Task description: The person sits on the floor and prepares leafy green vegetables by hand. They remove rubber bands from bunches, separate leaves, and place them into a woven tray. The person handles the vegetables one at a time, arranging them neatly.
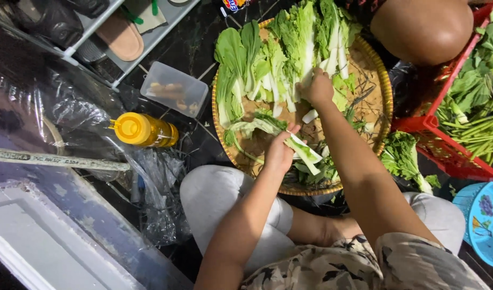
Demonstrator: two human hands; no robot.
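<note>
Dark glossy tiled floor [192, 48], person sits cross-legged on it in light grey trousers. Round woven bamboo tray [383, 86] lies in front of the knees, w/ a heap of pale-stemmed green leafy cabbage [278, 53] spread over its far half & loose trimmed bits on the near half. Red plastic crate [445, 145] just right of tray, full of long green stalks & leaves; one loose leafy bunch [402, 156] on the floor btwn tray & crate. Crumpled clear plastic sheet [80, 115] at left. Blue plastic stool [485, 215] at lower right edge. Clear lidded plastic box [174, 88] left of tray, w/ brownish pieces inside. Yellow-capped bottle of amber liquid [144, 130] lies on its side near the box.

Left hand [279, 153] over tray's near edge, fingers closed round a cut white-and-green cabbage stem [302, 150]; stem sticks out to the right, above the trimmings. Right hand [317, 88] farther in, at tray's middle, fingers curled down into the base of the heap; can't tell what it pinches, if anything. A small white stem piece [309, 116] lies just under it.
</note>
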